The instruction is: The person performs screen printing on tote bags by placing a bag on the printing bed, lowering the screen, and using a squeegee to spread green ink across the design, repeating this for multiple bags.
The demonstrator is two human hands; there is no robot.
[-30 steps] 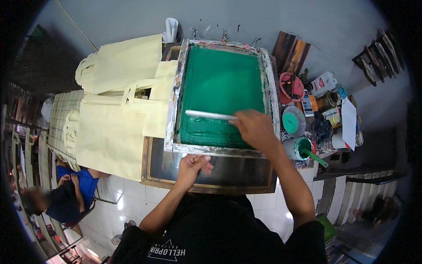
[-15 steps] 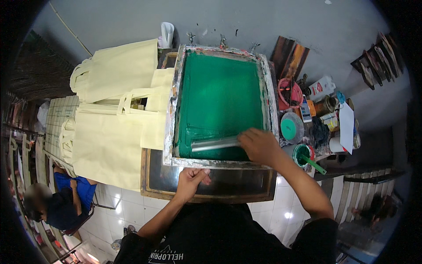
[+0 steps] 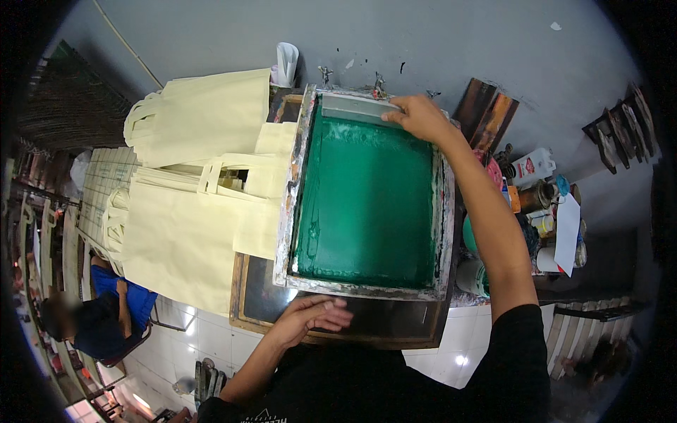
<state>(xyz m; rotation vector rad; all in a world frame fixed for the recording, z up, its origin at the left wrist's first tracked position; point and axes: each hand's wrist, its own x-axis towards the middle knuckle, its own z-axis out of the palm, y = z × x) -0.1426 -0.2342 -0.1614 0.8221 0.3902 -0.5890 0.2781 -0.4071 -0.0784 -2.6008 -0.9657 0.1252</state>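
A screen printing frame (image 3: 283, 240) with a paint-smeared rim lies in front of me, its mesh (image 3: 374, 204) coated in green ink. At the frame's far end, my right hand (image 3: 422, 118) is closed on the right end of a grey squeegee (image 3: 356, 108), which lies across the mesh. My left hand (image 3: 310, 321) is just short of the frame's near edge, its fingers stretched out and slightly smeared by motion, with nothing in it. A cream tote bag (image 3: 264, 229) reaches under the frame's left side.
Stacks of cream bags (image 3: 187, 233) lie on the left. On the right are a white bottle (image 3: 534, 163), a white sheet (image 3: 567, 233), jars and an ink tub (image 3: 471, 276) beside my forearm. A person (image 3: 106, 324) sits at lower left. Clamps (image 3: 379, 84) stand behind the frame.
My right hand has moved the squeegee from the near end of the mesh to the far end. My left hand has loosened from a pinch, with its fingers now stretched out.
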